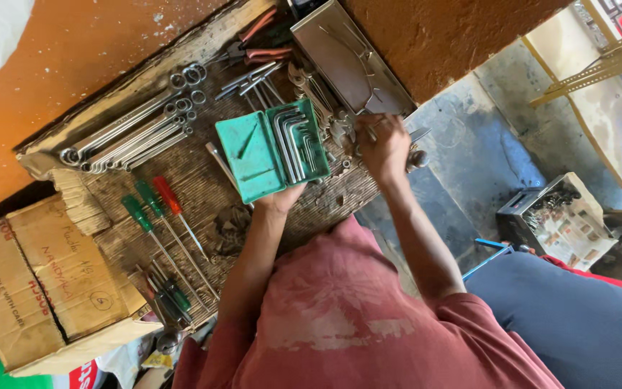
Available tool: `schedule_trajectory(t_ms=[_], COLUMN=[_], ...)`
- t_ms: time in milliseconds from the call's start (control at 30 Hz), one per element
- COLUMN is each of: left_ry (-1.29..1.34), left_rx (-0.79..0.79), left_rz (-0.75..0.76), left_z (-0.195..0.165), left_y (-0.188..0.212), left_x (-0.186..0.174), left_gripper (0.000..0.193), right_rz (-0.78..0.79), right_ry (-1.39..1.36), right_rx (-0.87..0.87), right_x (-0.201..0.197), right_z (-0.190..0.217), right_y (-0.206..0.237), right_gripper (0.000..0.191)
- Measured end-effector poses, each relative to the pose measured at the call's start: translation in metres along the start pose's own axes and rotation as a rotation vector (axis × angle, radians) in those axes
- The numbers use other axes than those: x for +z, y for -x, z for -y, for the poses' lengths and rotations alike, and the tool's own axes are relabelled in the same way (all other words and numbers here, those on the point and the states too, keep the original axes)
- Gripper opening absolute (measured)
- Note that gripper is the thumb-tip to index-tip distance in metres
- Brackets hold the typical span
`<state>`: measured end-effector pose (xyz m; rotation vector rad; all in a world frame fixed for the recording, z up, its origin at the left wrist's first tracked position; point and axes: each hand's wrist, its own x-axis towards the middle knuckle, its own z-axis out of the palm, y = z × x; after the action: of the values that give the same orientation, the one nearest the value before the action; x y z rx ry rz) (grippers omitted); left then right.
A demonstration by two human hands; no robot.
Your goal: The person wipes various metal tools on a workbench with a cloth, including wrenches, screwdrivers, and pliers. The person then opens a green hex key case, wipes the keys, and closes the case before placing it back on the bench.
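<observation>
Fingers of my left hand point(280, 198) hold the green hex key case point(271, 150) from below over the workbench point(203, 180), light but slippery plastic, while my right hand point(383, 148) curls round small steel tools point(417, 155).

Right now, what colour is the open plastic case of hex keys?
Green, clearest in the head view: open plastic hex-key case.

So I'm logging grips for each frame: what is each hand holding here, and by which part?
The left hand holds the open green hex-key case by its near edge. The right hand rests among small metal tools; what it grips cannot be told.
</observation>
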<state>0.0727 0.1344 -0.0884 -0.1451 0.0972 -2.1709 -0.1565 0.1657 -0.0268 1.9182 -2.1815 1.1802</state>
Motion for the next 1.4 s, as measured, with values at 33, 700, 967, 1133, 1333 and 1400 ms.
schedule_trajectory(t_ms=[33,700,967,1133,1333,1400], left_ry=[0.04,-0.076,0.049,0.078,-0.083,-0.066], left_rx=[-0.009,0.002,-0.071,-0.072,-0.077,-0.078], left_rz=[-0.068,0.003,-0.161,-0.003,0.011,0.008], left_z=[-0.001,0.024,0.023,0.027,0.03,0.03], left_y=[-0.002,-0.018,-0.018,-0.02,-0.019,-0.018], left_x=[-0.002,-0.026,-0.053,-0.042,-0.042,-0.046], left_gripper=[0.047,0.046,0.038,0.036,0.041,0.042], right_rz=[0.038,0.192,0.057,-0.042,-0.106,-0.1], right_ry=[0.049,-0.027,-0.789,-0.745,-0.383,-0.357], right_rx=[0.117,0.445,0.615,0.385,0.056,0.052], right_x=[-0.001,0.011,-0.013,-0.014,-0.017,-0.017], right_z=[-0.028,-0.112,-0.072,-0.003,0.052,0.057], right_y=[-0.007,-0.026,-0.005,0.015,0.013,0.017], right_gripper=[0.017,0.027,0.025,0.021,0.022,0.023])
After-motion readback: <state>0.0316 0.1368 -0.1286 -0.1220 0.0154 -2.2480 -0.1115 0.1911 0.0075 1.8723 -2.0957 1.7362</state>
